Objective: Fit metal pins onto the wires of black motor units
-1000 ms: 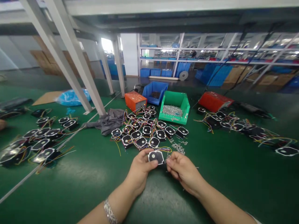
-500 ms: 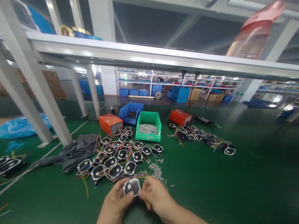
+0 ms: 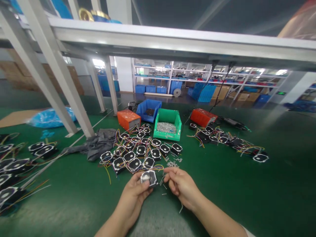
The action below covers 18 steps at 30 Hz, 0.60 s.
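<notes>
Motor heap: frame centre, right of the cloth.
Screw bin: behind the heap.
Second bin: left of the screw bin.
Boxes: flanking both bins.
Held motor: lower centre, in the left hand.
Loose screws: beyond the right hand.

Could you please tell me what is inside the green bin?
Inside the green bin is a heap of small silvery metal pieces, probably screws; a few lie at its front edge. The heap covers the bin's floor, so anything lying underneath cannot be seen.
</notes>
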Each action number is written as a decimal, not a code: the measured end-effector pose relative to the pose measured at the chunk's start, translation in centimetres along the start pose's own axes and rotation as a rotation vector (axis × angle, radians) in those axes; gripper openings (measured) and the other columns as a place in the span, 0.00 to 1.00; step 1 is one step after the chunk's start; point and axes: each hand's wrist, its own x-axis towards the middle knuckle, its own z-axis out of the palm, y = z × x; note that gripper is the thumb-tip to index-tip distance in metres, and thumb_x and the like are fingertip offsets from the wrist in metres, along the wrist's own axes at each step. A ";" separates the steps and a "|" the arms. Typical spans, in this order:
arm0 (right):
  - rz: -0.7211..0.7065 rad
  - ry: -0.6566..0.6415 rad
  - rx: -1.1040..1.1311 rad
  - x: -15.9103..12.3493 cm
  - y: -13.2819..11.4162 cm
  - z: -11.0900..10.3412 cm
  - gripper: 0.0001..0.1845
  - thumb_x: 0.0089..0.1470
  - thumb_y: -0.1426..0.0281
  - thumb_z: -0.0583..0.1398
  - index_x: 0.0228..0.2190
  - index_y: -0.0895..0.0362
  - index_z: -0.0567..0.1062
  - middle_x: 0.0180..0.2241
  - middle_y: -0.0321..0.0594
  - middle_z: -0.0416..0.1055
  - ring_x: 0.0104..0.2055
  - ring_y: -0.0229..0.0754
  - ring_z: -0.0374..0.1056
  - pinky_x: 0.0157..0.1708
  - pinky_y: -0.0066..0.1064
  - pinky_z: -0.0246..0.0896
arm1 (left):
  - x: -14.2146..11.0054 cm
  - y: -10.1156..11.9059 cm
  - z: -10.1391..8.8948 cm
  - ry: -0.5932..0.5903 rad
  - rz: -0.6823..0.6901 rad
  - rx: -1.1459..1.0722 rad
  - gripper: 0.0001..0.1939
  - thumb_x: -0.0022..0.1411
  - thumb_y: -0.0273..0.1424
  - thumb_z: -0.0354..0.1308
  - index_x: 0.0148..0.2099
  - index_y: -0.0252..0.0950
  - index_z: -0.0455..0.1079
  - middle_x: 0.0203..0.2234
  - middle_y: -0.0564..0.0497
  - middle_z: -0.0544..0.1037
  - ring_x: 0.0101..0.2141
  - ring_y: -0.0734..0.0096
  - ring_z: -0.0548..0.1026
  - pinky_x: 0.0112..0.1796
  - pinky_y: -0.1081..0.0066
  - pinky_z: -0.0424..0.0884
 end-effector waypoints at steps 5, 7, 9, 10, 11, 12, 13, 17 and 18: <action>-0.028 -0.060 -0.038 -0.3 0.4 0.2 0.12 0.43 0.64 0.56 0.26 0.58 0.59 0.18 0.32 0.66 0.09 0.25 0.46 0.07 0.18 0.30 | 0.1 0.1 -0.3 -0.013 0.013 -0.003 0.15 0.40 0.23 0.62 0.34 0.33 0.65 0.25 0.51 0.73 0.25 0.75 0.70 0.29 0.74 0.65; -0.043 -0.071 -0.050 0.0 0.0 0.0 0.13 0.43 0.63 0.57 0.23 0.59 0.59 0.16 0.32 0.65 0.09 0.24 0.44 0.07 0.18 0.30 | 0.3 0.0 -0.3 -0.001 0.008 -0.001 0.16 0.39 0.23 0.62 0.34 0.33 0.65 0.24 0.51 0.73 0.25 0.75 0.70 0.28 0.74 0.64; -0.090 -0.028 -0.039 0.9 -1.5 -0.3 0.13 0.43 0.62 0.57 0.23 0.59 0.60 0.14 0.30 0.62 0.09 0.24 0.42 0.08 0.18 0.30 | 0.6 -0.2 -0.3 0.023 -0.008 0.006 0.17 0.37 0.24 0.64 0.33 0.33 0.65 0.23 0.51 0.73 0.23 0.74 0.70 0.26 0.75 0.63; -0.131 0.009 -0.027 1.4 -2.8 -0.3 0.13 0.43 0.63 0.57 0.24 0.60 0.61 0.14 0.29 0.61 0.09 0.24 0.42 0.08 0.18 0.31 | 0.8 -0.4 -0.4 0.032 -0.015 0.010 0.18 0.35 0.24 0.64 0.33 0.33 0.65 0.22 0.51 0.73 0.22 0.74 0.70 0.25 0.74 0.63; -0.188 0.054 -0.020 2.1 -4.5 -0.2 0.12 0.44 0.64 0.57 0.25 0.60 0.62 0.14 0.28 0.60 0.09 0.24 0.43 0.08 0.19 0.31 | 1.0 -0.5 -0.4 0.034 -0.018 0.015 0.19 0.34 0.25 0.65 0.32 0.33 0.65 0.22 0.50 0.73 0.22 0.73 0.70 0.24 0.74 0.62; -0.249 0.096 -0.013 2.8 -6.5 -0.1 0.11 0.43 0.65 0.58 0.26 0.60 0.63 0.14 0.28 0.60 0.09 0.24 0.44 0.08 0.19 0.32 | 1.1 -0.7 -0.4 0.032 -0.018 0.018 0.19 0.33 0.25 0.65 0.32 0.33 0.65 0.21 0.50 0.74 0.22 0.72 0.70 0.24 0.74 0.62; -0.334 0.127 -0.026 3.5 -8.9 0.2 0.09 0.45 0.68 0.57 0.26 0.61 0.63 0.13 0.28 0.59 0.09 0.24 0.45 0.09 0.19 0.34 | 1.3 -0.8 -0.5 0.028 -0.014 0.019 0.19 0.33 0.26 0.65 0.32 0.33 0.65 0.22 0.50 0.74 0.22 0.71 0.70 0.24 0.74 0.62; -0.557 0.255 -0.058 5.8 -19.0 1.5 0.04 0.50 0.75 0.51 0.27 0.64 0.63 0.13 0.27 0.57 0.11 0.23 0.47 0.12 0.18 0.35 | 1.3 -1.1 -0.4 0.052 0.000 0.013 0.19 0.33 0.26 0.65 0.31 0.33 0.64 0.22 0.50 0.74 0.23 0.70 0.71 0.24 0.73 0.63; -0.591 0.286 -0.057 6.1 -21.2 1.8 0.04 0.51 0.76 0.50 0.27 0.64 0.63 0.13 0.26 0.57 0.11 0.22 0.47 0.13 0.17 0.35 | 1.3 -1.0 -0.4 0.062 0.000 0.011 0.19 0.33 0.26 0.65 0.31 0.33 0.63 0.22 0.50 0.74 0.23 0.70 0.71 0.25 0.73 0.63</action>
